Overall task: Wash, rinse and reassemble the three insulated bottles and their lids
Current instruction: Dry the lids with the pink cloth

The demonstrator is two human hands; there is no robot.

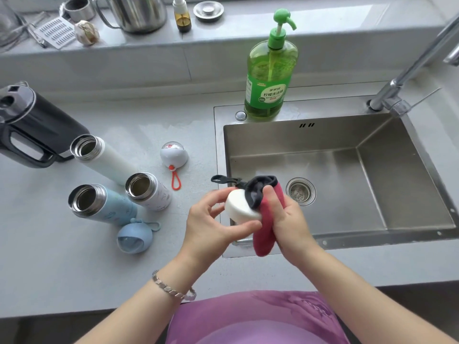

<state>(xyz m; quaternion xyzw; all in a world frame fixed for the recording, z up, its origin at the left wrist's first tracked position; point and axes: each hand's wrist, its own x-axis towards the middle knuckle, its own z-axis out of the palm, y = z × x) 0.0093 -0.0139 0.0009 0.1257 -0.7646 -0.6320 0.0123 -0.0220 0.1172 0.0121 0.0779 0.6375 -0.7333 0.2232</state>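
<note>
Red cloth (265, 234) is in the right hand (288, 219), whose fingers curl around it and press its dark end on a white lid (239, 206). The left hand (211, 227) holds this lid by its edge, thumb below and fingertips above, over the front-left corner of the sink (298, 137). So the step in hand seems to be the washing of one lid. The three bottles stand open on the counter (74, 269) at the left, well apart from the hands: a tall white bottle (104, 157), a short white bottle (149, 192) and a light blue bottle (104, 204). Two other lids lie near them, a lid with a red loop (173, 155) and a blue lid (134, 237). I see no water running from the faucet (409, 68). I judge that the next move calls for turning the lid in the left fingers, so the cloth reaches every side, and then rinsing it under the faucet. The green soap bottle (270, 78) stands on the back rim of the sink.
</note>
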